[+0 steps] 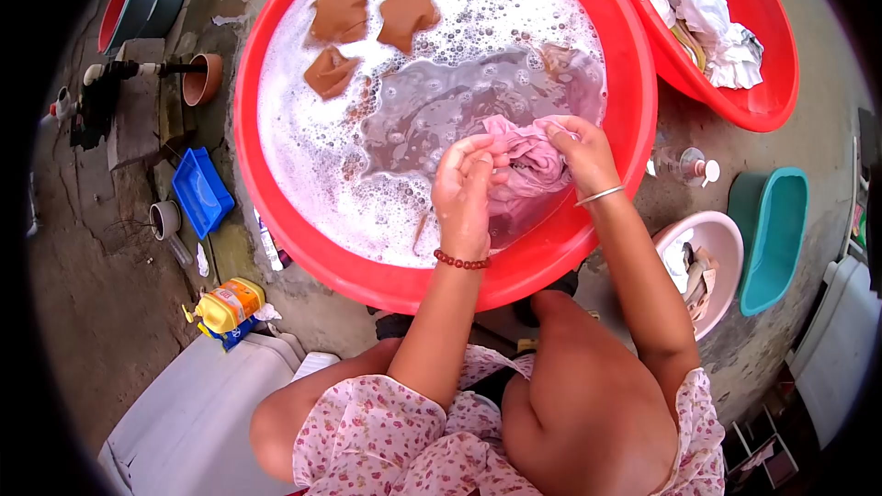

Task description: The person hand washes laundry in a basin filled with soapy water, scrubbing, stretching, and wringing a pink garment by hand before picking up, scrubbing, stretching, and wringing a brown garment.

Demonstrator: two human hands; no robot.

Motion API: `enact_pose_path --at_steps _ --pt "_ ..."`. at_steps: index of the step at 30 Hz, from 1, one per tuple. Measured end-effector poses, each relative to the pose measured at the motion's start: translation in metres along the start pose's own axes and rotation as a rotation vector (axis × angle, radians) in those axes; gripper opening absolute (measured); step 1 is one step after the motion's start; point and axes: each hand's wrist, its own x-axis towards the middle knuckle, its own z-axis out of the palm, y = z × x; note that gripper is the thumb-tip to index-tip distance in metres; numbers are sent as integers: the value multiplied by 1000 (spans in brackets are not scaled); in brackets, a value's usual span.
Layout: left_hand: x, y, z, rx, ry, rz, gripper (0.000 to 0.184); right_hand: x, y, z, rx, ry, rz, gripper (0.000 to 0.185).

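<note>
A wet, bunched pink cloth [533, 165] is held over the near right part of a big red basin [246, 129] of sudsy water, its lower end dipping into the water. My right hand [583, 158] grips the cloth's upper right side between thumb and fingers. On the other side, my left hand [464, 197] has its fingers closed on the cloth's left edge. Brown cloth [340, 11] pokes through the white foam in several places at the far left. Greyish water shows where the foam parts around the pink cloth.
A second red basin [776, 64] with white laundry stands at the far right. A pale pink basin [726, 230] of clothes, a teal tub [772, 239] and a pump bottle [694, 168] are on the right. Leftward are a yellow jug [228, 305] and a blue tray [202, 191].
</note>
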Motion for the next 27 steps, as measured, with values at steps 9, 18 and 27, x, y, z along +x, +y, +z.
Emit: enact_pose_path --at_steps 9,18,27 --pt "4 33 -22 820 -388 457 56 -46 -88 15 257 -237 68 22" --pt "14 9 -7 -587 -36 65 28 -40 -71 31 -587 120 -353 28" --pt "-14 -16 24 -771 -42 -417 36 -27 -49 53 -931 195 -806 33"
